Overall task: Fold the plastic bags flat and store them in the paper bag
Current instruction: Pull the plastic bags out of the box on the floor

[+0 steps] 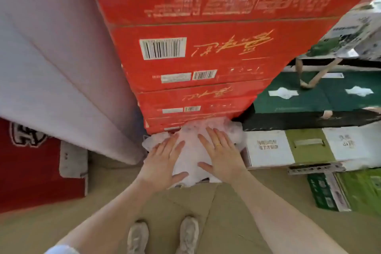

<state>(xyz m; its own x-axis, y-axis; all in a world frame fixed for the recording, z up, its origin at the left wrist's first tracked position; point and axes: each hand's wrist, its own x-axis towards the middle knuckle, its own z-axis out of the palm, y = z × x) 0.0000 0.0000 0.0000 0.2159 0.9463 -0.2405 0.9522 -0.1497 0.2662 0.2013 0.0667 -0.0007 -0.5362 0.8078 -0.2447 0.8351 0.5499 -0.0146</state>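
Left hand (pixel 162 160) and right hand (pixel 219 153), 2 flat unclenched palms, press the crinkled white plastic bag (pixel 189 151) down, squeezing air out.

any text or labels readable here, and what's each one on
No text reads clearly.
Red cartons: gold brush script upside down, fine print and barcodes blurred.
White and green box: characters too blurred.
Red item at left: white emblem, cut off, unreadable.

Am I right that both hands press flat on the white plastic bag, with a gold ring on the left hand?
Not quite. The head view shows both the left hand and the right hand pressing flat on the white plastic bag, but the gold ring is on the right hand, not the left.
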